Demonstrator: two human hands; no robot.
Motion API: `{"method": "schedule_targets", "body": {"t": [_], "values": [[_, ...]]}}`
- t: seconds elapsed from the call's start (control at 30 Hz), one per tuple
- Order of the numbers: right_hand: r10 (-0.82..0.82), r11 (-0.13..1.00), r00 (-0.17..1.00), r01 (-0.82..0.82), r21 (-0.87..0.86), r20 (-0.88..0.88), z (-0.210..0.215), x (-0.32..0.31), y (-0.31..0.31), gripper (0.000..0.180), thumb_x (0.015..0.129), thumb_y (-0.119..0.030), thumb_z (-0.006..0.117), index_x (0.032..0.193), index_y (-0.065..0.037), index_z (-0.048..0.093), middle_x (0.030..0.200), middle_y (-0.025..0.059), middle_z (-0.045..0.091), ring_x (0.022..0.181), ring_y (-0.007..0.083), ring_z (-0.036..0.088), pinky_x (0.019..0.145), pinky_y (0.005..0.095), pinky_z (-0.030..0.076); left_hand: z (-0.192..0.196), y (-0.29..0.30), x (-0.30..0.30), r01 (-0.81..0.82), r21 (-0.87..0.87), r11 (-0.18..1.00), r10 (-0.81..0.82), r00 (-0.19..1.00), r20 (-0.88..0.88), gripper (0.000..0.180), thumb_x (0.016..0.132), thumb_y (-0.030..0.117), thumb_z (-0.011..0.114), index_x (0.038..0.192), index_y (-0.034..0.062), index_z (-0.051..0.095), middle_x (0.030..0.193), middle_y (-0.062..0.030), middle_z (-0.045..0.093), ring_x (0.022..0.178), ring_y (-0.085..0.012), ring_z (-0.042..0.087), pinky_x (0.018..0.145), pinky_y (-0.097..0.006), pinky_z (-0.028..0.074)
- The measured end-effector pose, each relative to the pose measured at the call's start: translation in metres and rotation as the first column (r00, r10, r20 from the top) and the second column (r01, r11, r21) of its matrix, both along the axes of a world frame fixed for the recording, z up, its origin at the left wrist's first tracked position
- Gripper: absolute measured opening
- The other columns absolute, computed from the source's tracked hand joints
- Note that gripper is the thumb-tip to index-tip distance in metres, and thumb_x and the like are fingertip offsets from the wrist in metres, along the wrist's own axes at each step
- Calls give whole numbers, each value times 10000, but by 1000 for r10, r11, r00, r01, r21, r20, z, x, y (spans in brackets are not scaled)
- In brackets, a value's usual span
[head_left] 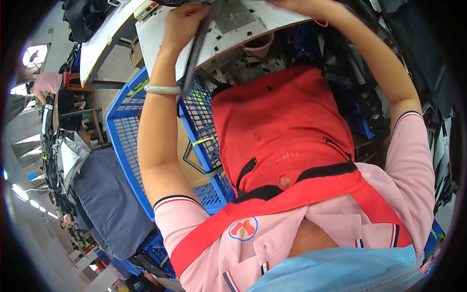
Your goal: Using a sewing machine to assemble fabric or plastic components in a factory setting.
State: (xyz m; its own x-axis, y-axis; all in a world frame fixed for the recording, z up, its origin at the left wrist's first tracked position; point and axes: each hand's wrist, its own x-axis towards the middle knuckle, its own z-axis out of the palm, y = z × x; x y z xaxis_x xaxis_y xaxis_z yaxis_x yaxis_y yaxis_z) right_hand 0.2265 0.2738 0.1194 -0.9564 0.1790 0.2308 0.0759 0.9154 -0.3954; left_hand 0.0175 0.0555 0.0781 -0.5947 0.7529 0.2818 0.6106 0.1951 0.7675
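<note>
My left hand (185,23) is at the far edge of the view over the white worktable (163,53), its fingers curled closed on a long black strip (195,51). The strip hangs over the table's near edge toward the blue basket. My right hand (300,6) reaches over the table's right side, cut off by the top of the picture; its fingertips are smeared and I cannot make out what they touch. Between the hands a grey metal plate (234,18) is set in the tabletop, with small black scraps around it.
A blue plastic basket (127,121) stands left of my lap, which a red apron (287,117) covers. Under the table is a pink bucket (258,46). Dark blue fabric (114,199) lies at the left. Another person (47,83) bends over work farther left.
</note>
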Motion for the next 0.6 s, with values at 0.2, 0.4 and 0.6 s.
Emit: {"method": "schedule_targets", "body": {"t": [0.2,0.4,0.6], "values": [[680,634,691,-383,672,-247,-72,15,-125,143,804,-131,579,936,-82,603,1000,91,632,1008,239,604,842,352,513,48,48,111,172,-168,971,-140,973,184,240,899,167,651,816,-54,697,656,-38,638,563,-103,563,514,-257,444],[344,907,930,-365,210,128,-63,-1,-87,345,809,-144,660,1136,-66,582,801,178,664,807,369,665,692,460,523,0,9,69,294,-125,947,-252,929,271,349,962,346,588,1042,22,688,889,-26,678,792,-115,621,782,-272,494],[290,948,922,-238,-213,258,6,26,-19,643,776,-285,758,1283,22,510,1157,257,621,1106,368,591,925,392,466,0,-35,89,310,-159,937,-99,675,731,308,882,263,678,987,-25,709,785,-25,669,694,-83,571,626,-214,441]]}}
